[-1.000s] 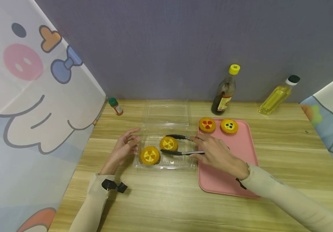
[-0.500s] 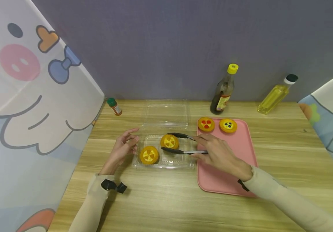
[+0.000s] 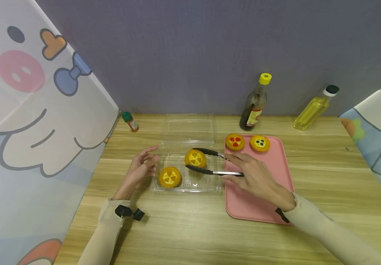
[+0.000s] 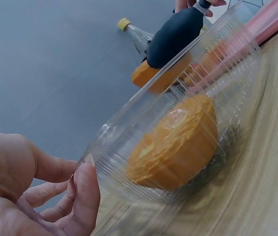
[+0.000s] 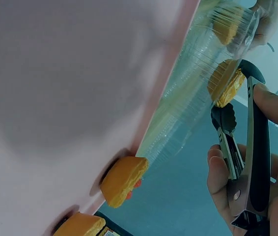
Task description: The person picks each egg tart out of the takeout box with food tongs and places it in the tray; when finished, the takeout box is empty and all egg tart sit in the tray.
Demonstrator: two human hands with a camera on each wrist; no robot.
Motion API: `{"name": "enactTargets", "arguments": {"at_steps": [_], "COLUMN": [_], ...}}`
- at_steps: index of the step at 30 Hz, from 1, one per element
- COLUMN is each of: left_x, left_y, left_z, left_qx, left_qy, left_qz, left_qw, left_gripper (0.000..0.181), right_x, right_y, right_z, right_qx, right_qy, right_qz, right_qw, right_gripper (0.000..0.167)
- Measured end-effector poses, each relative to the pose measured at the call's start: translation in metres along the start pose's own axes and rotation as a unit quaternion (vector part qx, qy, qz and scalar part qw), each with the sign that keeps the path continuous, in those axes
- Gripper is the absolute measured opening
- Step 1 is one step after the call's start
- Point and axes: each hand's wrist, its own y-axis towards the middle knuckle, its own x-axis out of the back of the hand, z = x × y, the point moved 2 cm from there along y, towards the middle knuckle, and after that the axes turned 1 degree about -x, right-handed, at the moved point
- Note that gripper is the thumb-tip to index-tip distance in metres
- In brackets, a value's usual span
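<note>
My right hand (image 3: pixel 255 179) grips a pair of black-tipped metal tongs (image 3: pixel 222 173). Between the tong tips is an egg tart (image 3: pixel 195 158) with a yellow wedge-patterned top; in the left wrist view it hangs above the rim of a clear plastic box (image 3: pixel 207 187). A second such tart (image 3: pixel 170 177) sits inside the box at its left side. At the box's left edge, my left hand (image 3: pixel 141 168) pinches the rim with thumb and finger, as the left wrist view (image 4: pixel 55 187) shows. The box's lid (image 3: pixel 188 129) lies folded back behind it.
A pink tray (image 3: pixel 280 165) stands right of the box, bearing a red-topped tart (image 3: pixel 235 142) and a blue-dotted tart (image 3: pixel 259 143) along its far edge. Behind are a dark sauce bottle (image 3: pixel 253 110), an oil bottle (image 3: pixel 311 113) and a green-capped spice jar (image 3: pixel 130 122).
The tart in the tongs has risen and shifted slightly away and to the right, along with my right hand. My left hand stays at the box rim.
</note>
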Motion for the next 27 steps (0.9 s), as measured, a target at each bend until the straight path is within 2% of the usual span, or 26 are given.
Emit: {"name": "enactTargets", "arguments": {"at_steps": [7, 20, 27], "left_x": [0.0, 0.001, 0.0], "left_y": [-0.001, 0.0, 0.0], "left_z": [0.0, 0.001, -0.001], "left_qx": [0.003, 0.008, 0.009], "left_qy": [-0.001, -0.001, 0.0], "left_qz": [-0.001, 0.003, 0.0], "left_qw": [1.0, 1.0, 1.0], "left_gripper": [0.051, 0.051, 0.05], "right_x": [0.008, 0.023, 0.035], "right_y": [-0.009, -0.028, -0.041], "right_z": [0.001, -0.008, -0.018], "right_qx": [0.006, 0.013, 0.0], "right_qy": [-0.005, -0.01, -0.012], "right_qz": [-0.018, -0.094, -0.106], "right_qw": [0.9998, 0.9955, 0.9943], "right_gripper": [0.07, 0.069, 0.07]}}
